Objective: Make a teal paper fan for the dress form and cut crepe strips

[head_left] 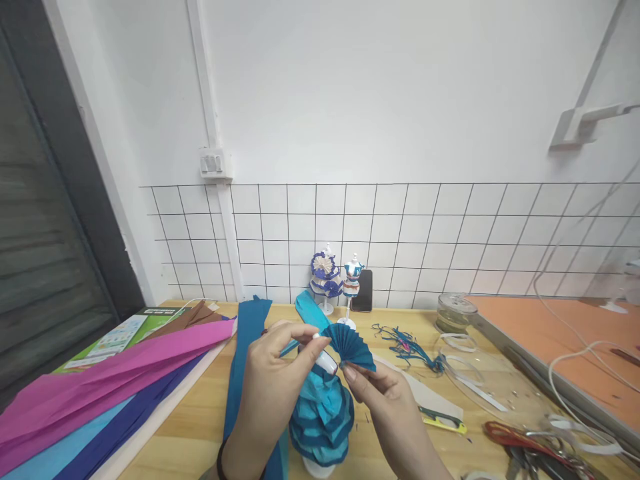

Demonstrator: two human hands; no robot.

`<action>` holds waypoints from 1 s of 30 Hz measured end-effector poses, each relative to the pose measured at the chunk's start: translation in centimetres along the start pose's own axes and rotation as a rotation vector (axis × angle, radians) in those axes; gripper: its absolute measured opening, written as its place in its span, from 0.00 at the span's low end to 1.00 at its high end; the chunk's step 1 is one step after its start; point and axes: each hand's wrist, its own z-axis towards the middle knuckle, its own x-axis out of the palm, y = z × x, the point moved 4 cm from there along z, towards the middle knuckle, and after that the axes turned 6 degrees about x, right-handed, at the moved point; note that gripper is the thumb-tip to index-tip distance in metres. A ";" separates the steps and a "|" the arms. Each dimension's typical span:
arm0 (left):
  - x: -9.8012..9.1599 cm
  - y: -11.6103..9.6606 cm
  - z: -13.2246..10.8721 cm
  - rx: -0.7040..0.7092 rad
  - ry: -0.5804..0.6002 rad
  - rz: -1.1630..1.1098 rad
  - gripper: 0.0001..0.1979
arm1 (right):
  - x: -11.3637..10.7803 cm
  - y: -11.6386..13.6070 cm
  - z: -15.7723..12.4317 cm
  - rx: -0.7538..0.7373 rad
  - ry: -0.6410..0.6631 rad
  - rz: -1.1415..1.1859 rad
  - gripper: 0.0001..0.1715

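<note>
My left hand (273, 380) is closed, its thumb and forefinger pinching the top of a small white mannequin (325, 361) at the neck. My right hand (383, 393) pinches the bottom corner of a pleated blue paper fan (350, 345) held against the mannequin's chest. Below, the mannequin wears a layered blue and teal ruffled paper skirt (323, 420) and stands on the wooden table (200, 413).
Long crepe paper sheets in pink (110, 373), blue and teal lie at left over a green box (125, 333). Two dressed mini mannequins (333, 277) and a phone (363, 291) stand by the tiled wall. Paper scraps, a glass jar (454, 312), a yellow snipper (443, 420) and scissors lie at right.
</note>
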 end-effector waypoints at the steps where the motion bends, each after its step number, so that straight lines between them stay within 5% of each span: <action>1: 0.0 0.1 0.0 -0.004 -0.003 0.002 0.03 | 0.0 0.0 0.0 -0.006 0.002 0.001 0.12; 16: -0.2 0.4 0.1 -0.107 -0.059 0.067 0.07 | 0.1 -0.1 -0.7 -0.189 -0.069 -0.142 0.14; 30: 0.0 1.2 0.1 -0.095 -0.044 -0.024 0.11 | 1.2 1.7 -0.9 -0.314 -0.290 -0.414 0.14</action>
